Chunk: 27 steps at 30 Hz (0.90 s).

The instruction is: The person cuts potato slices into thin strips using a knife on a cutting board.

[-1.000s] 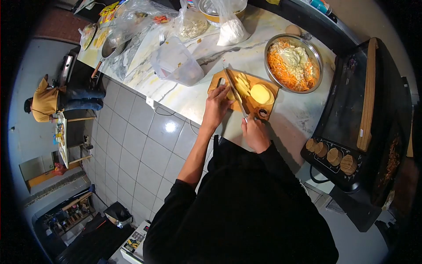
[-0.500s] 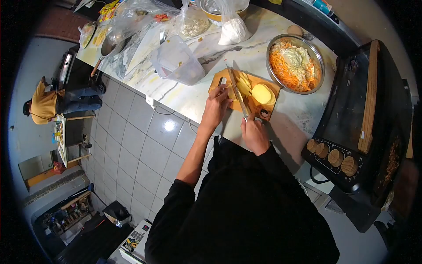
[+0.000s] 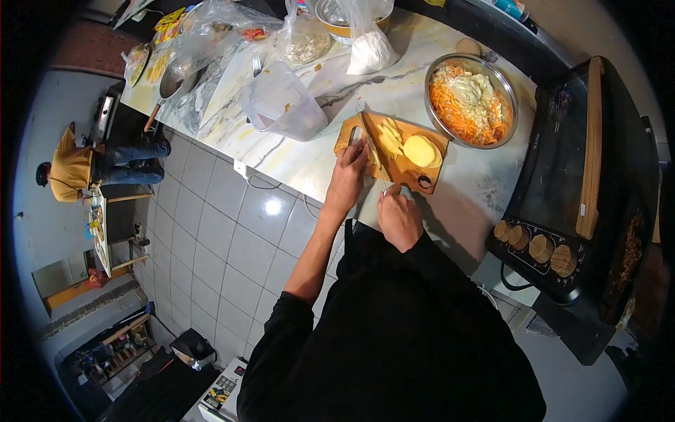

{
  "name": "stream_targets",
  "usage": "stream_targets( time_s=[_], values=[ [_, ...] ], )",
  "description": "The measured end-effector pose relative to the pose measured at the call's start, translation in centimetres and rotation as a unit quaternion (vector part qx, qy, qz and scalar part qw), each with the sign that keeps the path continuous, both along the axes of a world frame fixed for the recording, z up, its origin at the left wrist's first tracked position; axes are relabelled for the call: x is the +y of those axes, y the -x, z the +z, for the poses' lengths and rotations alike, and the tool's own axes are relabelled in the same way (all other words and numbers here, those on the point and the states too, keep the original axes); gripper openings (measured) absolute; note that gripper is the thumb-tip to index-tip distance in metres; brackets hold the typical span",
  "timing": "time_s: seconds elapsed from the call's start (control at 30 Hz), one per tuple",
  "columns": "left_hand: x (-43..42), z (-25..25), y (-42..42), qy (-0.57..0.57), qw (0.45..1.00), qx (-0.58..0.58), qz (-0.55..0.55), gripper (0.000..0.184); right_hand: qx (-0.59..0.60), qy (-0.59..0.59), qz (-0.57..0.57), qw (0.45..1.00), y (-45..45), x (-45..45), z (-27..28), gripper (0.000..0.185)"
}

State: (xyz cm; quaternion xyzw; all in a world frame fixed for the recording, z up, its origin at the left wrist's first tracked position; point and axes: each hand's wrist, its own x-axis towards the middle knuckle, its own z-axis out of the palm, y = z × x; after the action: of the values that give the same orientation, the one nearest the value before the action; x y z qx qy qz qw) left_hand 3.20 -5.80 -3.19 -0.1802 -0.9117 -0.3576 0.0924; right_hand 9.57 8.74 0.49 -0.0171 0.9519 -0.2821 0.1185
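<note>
My right hand (image 3: 399, 218) is closed around the handle of a knife (image 3: 375, 149), whose blade lies lengthwise over a wooden cutting board (image 3: 399, 171). Left of the blade, my left hand (image 3: 347, 177) has its fingers bent and pressed together on a potato slice, mostly hidden under the fingertips. Cut potato sticks (image 3: 389, 138) lie just right of the blade. Beyond them, round potato slices (image 3: 420, 151) are stacked on the board.
A metal bowl (image 3: 515, 112) of shredded carrot and other pieces stands right of the board, near an electric griddle (image 3: 545, 197). Behind are a clear plastic container (image 3: 285, 105), a bag of white powder (image 3: 369, 53) and a fork (image 3: 257, 65). Another person (image 3: 74, 163) stands far left.
The knife and my right hand have shifted slightly left. My left hand's fingers have drawn together close to the blade. The potato sticks and round slices stay in place.
</note>
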Motion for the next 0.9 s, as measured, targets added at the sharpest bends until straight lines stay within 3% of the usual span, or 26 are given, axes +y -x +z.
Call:
stream_targets(
  time_s=[0.2, 0.37, 0.53, 0.73, 0.9],
  values=[
    [0.3, 0.3, -0.1, -0.009, 1.0, -0.012, -0.002, 0.045, -0.017, -0.009, -0.001, 1.0, 0.3, -0.2, 0.1, 0.029],
    [0.1, -0.1, 0.0, -0.013, 1.0, -0.013, 0.007, 0.045, 0.031, -0.035, -0.004, 0.999, 0.8, -1.2, -4.5, 0.027],
    [-0.2, -0.1, 0.1, -0.011, 1.0, 0.006, 0.013, 0.043, 0.028, -0.005, -0.008, 1.0, 1.3, -0.5, -3.3, 0.029],
    [-0.4, -0.1, 0.8, -0.069, 0.996, -0.018, 0.046, 0.033, 0.023, -0.056, -0.009, 0.998, 1.1, 0.8, -1.3, 0.033],
    [0.1, -0.1, 1.5, -0.126, 0.988, -0.025, 0.091, 0.026, 0.047, 0.005, 0.031, 0.998, 1.9, 2.2, -1.7, 0.035]
  ],
)
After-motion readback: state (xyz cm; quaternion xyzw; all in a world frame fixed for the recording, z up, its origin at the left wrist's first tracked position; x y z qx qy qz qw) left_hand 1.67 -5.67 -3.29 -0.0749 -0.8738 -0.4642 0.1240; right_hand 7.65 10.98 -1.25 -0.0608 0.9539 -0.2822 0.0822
